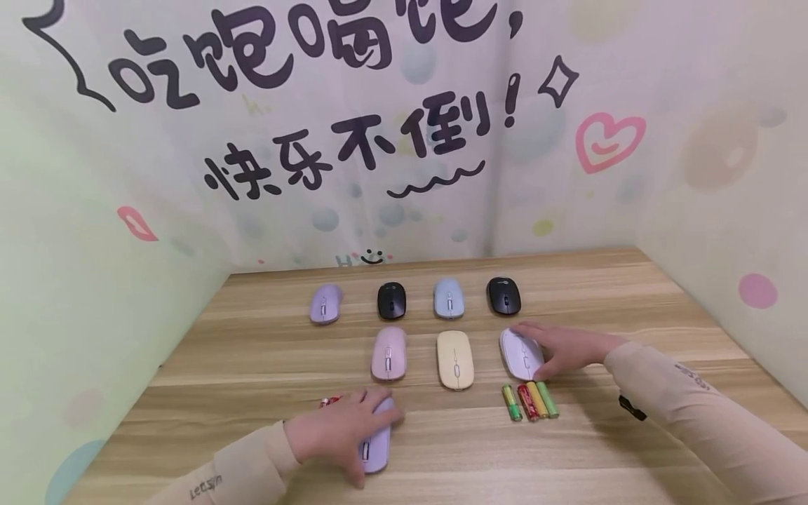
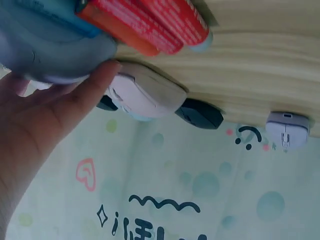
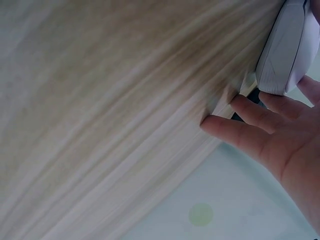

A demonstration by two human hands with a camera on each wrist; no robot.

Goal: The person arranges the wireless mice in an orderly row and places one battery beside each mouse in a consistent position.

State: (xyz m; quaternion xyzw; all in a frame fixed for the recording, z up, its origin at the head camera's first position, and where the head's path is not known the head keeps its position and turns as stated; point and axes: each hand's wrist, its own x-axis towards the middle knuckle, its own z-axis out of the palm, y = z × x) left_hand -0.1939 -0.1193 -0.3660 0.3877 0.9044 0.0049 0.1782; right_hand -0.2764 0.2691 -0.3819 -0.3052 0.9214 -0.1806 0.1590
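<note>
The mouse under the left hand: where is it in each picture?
Head: the mouse is low, left of middle, under the left hand.
Left wrist: top left corner, near the red batteries.
Right wrist: not in it; that's another mouse.
Shared landmark: the table.

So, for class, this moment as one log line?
left grip holding purple computer mouse | right grip touching pale lilac mouse | four batteries near right grip | pink mouse, yellow mouse untouched

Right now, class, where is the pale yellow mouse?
In the head view, the pale yellow mouse lies right of centre, between the pink mouse on its left and the pale lilac mouse at the right hand.
</note>
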